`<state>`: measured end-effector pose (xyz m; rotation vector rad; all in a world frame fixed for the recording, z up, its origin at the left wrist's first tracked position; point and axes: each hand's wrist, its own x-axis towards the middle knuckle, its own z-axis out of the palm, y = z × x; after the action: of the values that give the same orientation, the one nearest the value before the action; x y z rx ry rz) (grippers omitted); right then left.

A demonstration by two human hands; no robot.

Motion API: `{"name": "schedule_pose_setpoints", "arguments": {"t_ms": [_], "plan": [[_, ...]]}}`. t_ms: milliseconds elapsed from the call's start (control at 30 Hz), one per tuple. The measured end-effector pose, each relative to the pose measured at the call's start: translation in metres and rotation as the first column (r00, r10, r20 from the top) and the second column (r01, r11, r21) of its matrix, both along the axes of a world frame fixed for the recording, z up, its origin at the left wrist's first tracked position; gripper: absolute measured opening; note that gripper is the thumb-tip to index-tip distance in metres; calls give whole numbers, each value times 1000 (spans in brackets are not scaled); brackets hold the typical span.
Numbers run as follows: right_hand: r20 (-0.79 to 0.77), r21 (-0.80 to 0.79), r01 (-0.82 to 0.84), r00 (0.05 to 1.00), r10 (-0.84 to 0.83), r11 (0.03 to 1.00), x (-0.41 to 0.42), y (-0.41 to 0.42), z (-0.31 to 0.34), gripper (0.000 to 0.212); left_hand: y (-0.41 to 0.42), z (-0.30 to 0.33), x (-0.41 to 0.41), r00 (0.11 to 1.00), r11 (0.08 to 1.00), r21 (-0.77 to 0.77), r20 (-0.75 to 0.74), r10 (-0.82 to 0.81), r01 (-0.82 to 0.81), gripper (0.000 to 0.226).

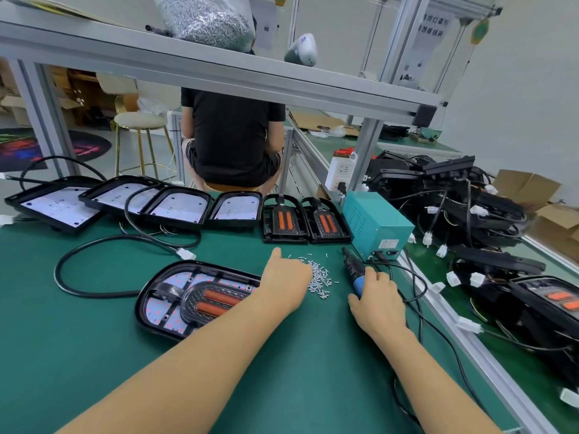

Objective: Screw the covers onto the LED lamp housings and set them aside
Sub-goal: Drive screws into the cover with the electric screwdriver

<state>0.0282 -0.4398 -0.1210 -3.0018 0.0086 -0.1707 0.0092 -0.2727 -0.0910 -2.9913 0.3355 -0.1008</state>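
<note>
The left hand (286, 278) reaches into the loose screw pile (319, 277) at mid-worktop, its finger closure hidden. The right hand (374, 291) grips the electric screwdriver (355, 270). The covered lamp housing (197, 300) lies just left of the pile. Risk: sweeping fingers may scatter screws.

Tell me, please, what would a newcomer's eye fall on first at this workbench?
Probably the lamp housing lying on the green mat near the person, its cover showing two orange strips. Just right of it, the left hand reaches into a small pile of screws, while the right hand grips the blue electric screwdriver. Behind them, a row of open housings lines the mat's far edge.
</note>
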Motion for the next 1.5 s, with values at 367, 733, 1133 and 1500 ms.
{"name": "schedule_pose_setpoints", "arguments": {"t_ms": [367,733,1133,1500], "plan": [[-214,140,131,972,-100,981,13,-16,8,47,10,20,-10,998,836,-549,30,46,-22,17],[-398,807,350,917,0,476,22,-27,38,20,117,17,-67,966,-201,-970,-177,188,-138,14],[152,811,54,942,299,-583,-33,61,129,26,121,4,-112,959,-462,-876,-236,158,-140,9],[466,624,-166,863,193,-763,-73,129,144,18,116,1,-134,969,-466,-882,-175,173,-77,8]]}}
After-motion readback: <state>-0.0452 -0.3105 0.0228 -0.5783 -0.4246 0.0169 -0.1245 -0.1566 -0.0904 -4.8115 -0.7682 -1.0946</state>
